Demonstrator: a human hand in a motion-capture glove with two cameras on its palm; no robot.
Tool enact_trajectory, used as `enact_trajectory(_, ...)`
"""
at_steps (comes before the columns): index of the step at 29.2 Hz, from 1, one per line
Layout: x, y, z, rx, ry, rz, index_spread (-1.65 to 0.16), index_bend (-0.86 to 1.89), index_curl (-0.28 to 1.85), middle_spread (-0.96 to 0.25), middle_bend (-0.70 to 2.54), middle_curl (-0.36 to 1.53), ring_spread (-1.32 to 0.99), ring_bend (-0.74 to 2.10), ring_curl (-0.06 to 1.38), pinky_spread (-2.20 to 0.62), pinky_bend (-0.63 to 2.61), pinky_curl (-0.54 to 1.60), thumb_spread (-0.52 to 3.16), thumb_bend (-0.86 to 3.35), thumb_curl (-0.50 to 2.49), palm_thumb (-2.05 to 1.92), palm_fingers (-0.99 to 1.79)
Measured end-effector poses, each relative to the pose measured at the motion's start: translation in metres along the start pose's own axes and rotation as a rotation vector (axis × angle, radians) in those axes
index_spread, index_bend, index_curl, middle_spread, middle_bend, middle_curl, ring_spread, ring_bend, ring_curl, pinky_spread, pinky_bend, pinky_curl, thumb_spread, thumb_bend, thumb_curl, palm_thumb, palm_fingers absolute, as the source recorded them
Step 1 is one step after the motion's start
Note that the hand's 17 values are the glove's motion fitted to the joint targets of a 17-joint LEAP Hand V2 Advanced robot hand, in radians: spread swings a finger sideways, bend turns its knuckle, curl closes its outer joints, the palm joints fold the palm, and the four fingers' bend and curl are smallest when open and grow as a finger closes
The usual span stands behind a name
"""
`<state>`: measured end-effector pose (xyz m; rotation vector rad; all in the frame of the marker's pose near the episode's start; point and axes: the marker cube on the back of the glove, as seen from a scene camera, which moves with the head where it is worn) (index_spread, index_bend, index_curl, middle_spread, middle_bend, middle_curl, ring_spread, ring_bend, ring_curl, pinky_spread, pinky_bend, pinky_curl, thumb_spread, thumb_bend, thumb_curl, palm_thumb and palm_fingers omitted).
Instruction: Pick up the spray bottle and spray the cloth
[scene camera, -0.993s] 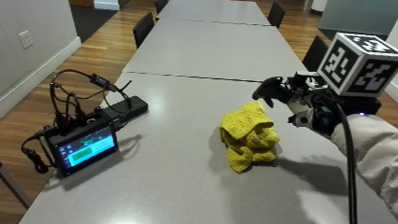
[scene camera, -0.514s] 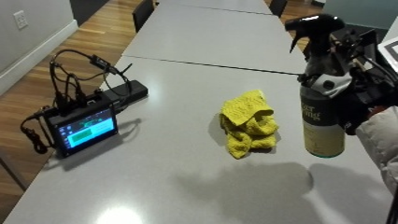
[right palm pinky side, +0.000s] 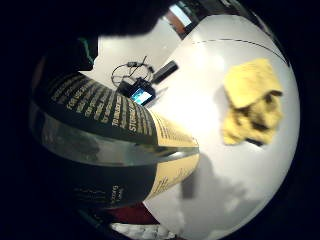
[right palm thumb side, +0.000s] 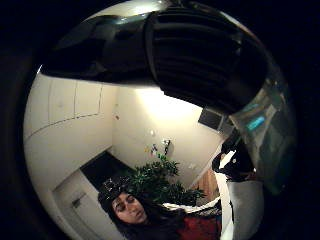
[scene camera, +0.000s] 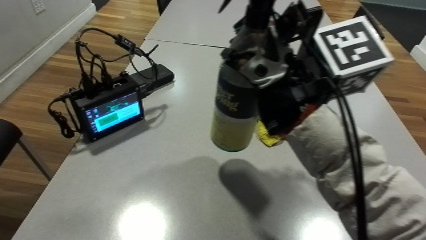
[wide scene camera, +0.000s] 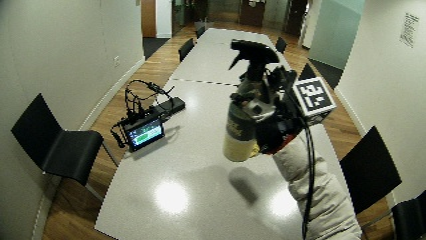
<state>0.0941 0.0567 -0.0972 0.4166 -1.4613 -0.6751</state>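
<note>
Holding the spray bottle by its neck, my grip has its fingers curled round it, lifting it upright clear above the counter. I see the yellow cloth crumpled on the counter just beyond the bottle, and a small screen well off beside it.

Left edge: we see a small screen device with its black box and looped cables standing there.
Middle of table: we find bare grey surface, only shadow on it.
Above the middle: our spray bottle hangs in the right hand, lifted off the surface.
Right side: the yellow cloth lies there, mostly hidden behind bottle and hand.
</note>
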Motion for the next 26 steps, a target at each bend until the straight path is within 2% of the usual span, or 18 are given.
enact_trajectory(6,0.009,-0.008,0.062,-0.123,-0.041,-0.015,-0.23,0.14,0.41,-0.04,0.20,0.55,-0.08,0.34,0.49,0.08,0.25,0.44,0.59,-0.02,0.75,1.10,0.80)
enact_trajectory(14,0.029,-0.019,0.126,-0.180,-0.029,-0.015,-0.24,0.15,0.41,-0.05,0.20,0.55,-0.08,0.33,0.49,0.08,0.22,0.43,0.62,-0.02,0.75,1.11,0.77)
enact_trajectory(26,0.067,-0.021,0.177,-0.278,-0.100,0.038,-0.27,0.16,0.42,-0.05,0.22,0.56,-0.07,0.32,0.48,0.08,0.16,0.39,0.72,-0.01,0.74,1.13,0.70)
